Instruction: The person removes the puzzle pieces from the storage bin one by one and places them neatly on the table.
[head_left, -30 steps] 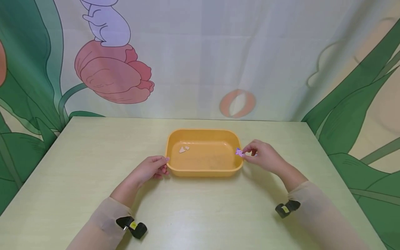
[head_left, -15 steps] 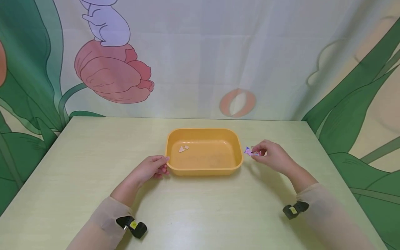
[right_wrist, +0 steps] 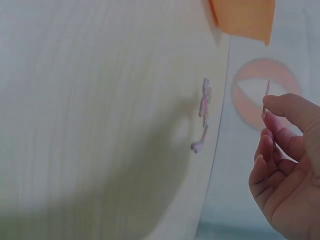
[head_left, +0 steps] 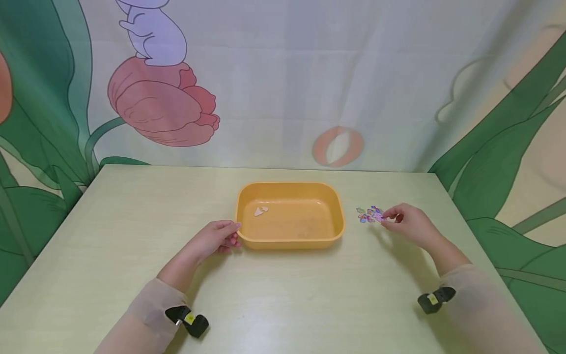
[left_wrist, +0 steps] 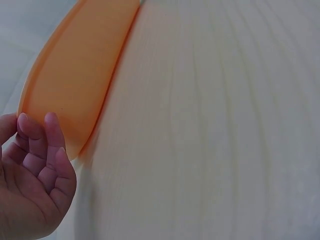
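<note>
My left hand (head_left: 215, 237) pinches the left rim of a yellow plastic tray (head_left: 292, 243) between thumb and fingers; the left wrist view shows the same hand (left_wrist: 37, 175) at the tray's orange-looking wall (left_wrist: 80, 60). My right hand (head_left: 411, 223) is off to the right of the tray. In the right wrist view it pinches a thin, flat purplish piece (right_wrist: 267, 92), seen edge-on, between thumb and forefinger. A cluster of small colourful flat pieces (head_left: 366, 215) lies on the table beside my right fingertips. Two small pale pieces (head_left: 258, 212) lie inside the tray at its left.
The pale wooden table (head_left: 283, 300) ends at the back against a printed curtain (head_left: 265, 98) with plants, a flower and an animal. A small black camera is worn on each wrist, the left one (head_left: 187, 319) and the right one (head_left: 435, 300).
My right hand has moved right, away from the tray's right rim, with the purplish piece in its fingers. The cluster of colourful pieces now shows. My left hand stays at the tray.
</note>
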`<state>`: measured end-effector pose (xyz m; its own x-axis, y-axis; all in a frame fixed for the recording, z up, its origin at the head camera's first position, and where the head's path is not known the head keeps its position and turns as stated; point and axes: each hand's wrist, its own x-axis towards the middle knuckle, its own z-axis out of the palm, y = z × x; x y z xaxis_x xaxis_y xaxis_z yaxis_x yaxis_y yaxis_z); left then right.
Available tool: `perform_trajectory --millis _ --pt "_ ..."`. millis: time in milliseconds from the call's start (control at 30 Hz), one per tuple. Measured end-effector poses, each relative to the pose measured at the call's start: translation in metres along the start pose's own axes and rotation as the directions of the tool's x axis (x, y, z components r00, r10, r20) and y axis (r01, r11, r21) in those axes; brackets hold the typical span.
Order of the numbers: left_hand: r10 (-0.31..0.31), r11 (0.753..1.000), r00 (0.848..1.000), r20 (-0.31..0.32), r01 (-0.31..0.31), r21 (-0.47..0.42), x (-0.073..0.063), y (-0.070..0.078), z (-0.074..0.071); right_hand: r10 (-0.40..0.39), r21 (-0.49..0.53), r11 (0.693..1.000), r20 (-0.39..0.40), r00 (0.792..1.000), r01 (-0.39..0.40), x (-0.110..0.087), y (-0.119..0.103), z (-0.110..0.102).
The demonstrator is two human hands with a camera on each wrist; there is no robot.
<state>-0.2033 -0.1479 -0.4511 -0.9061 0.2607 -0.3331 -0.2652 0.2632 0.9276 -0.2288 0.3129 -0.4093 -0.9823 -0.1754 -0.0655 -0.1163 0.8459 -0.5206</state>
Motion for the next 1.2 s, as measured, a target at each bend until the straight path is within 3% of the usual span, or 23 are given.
perform_trajectory --millis 233,500,700,1200 --pt "-0.002 1.0 1.0 0.001 0.002 -0.005 -0.001 0.0 -0.001 0.106 -0.003 0.994 0.045 0.993 -0.106 0.005 0.013 0.005" --pt "-0.002 1.0 1.0 -0.007 0.002 0.0 0.0 -0.001 -0.002 0.25 0.018 0.968 0.067 0.966 -0.252 0.017 0.018 0.017" --pt "-0.001 1.0 1.0 -0.001 0.001 -0.01 -0.001 0.0 0.0 0.289 0.012 0.957 0.066 0.955 -0.29 0.023 0.019 0.021" --pt "0.0 1.0 1.0 -0.002 0.0 -0.01 -0.001 0.0 -0.001 0.29 -0.055 0.956 0.034 0.956 -0.288 0.028 0.021 0.026"
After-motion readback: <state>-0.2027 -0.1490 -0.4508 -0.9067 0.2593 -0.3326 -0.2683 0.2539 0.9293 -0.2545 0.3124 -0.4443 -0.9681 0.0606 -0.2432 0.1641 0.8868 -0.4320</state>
